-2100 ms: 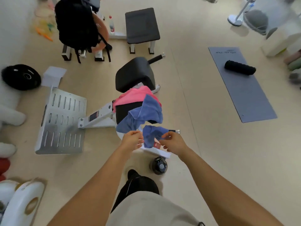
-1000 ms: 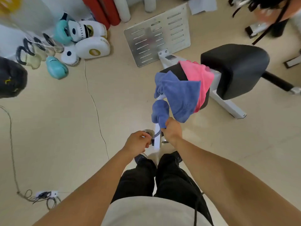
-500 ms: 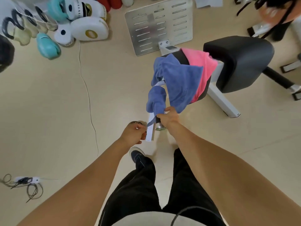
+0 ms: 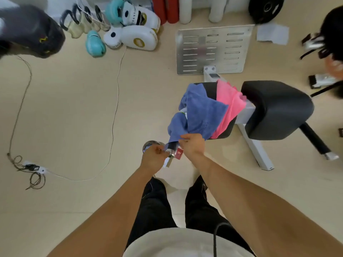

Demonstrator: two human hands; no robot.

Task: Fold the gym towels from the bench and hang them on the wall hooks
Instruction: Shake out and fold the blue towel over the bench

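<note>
A blue towel point(image 4: 202, 114) lies draped over the near left end of the black bench pad point(image 4: 276, 108), its lower corner hanging down toward the floor, and a pink towel point(image 4: 231, 106) lies on the pad just to its right, partly under the blue one. The right hand point(image 4: 193, 146) reaches forward from a straight, outstretched forearm and pinches the hanging lower edge of the blue towel between thumb and curled fingers, palm turned down. The left hand point(image 4: 154, 158) is just to the left and slightly nearer, its arm also extended; its fingers are curled inward, and it appears to pinch a thin strip or edge that runs toward the right hand, though what exactly it holds is not clear. Between the two hands a chrome bar end point(image 4: 171, 152) and a small red tag show. Farther off, a slotted metal plate point(image 4: 213, 50) lies on the floor beyond the bench, white and teal boxing gear point(image 4: 137, 36) sits at far left, and a white cable point(image 4: 113, 108) trails across the floor.
</note>
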